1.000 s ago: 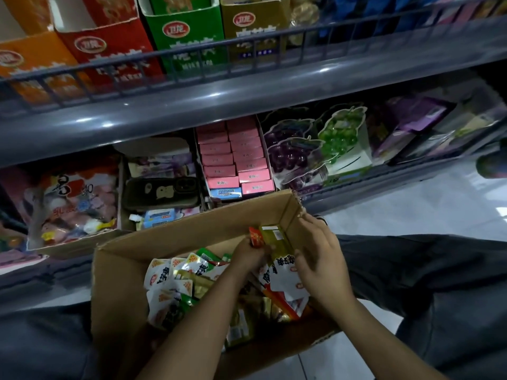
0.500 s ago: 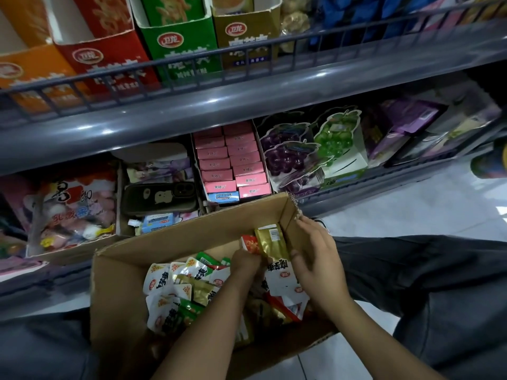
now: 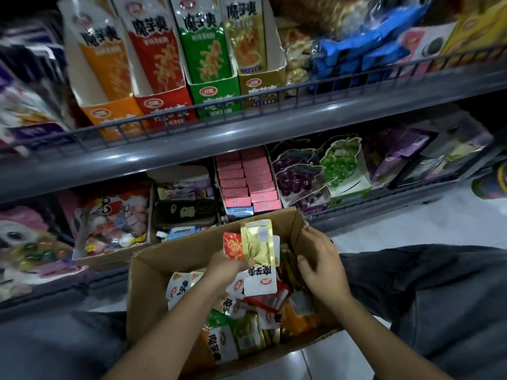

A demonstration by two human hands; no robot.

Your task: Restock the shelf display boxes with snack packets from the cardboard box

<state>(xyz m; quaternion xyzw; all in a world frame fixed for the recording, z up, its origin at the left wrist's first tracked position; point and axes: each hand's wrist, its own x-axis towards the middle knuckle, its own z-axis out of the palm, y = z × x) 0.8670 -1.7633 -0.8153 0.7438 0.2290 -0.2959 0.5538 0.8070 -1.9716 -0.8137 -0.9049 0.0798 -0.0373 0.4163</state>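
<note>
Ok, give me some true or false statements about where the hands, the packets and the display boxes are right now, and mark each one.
1. The left hand grips a gold packet and a red packet. True.
2. The right hand holds a packet. False: it holds nothing and hovers over the cardboard box.
3. The green display box stands between the red display box and the gold display box. True.
4. The cardboard box is empty. False: loose packets lie in it.
</note>
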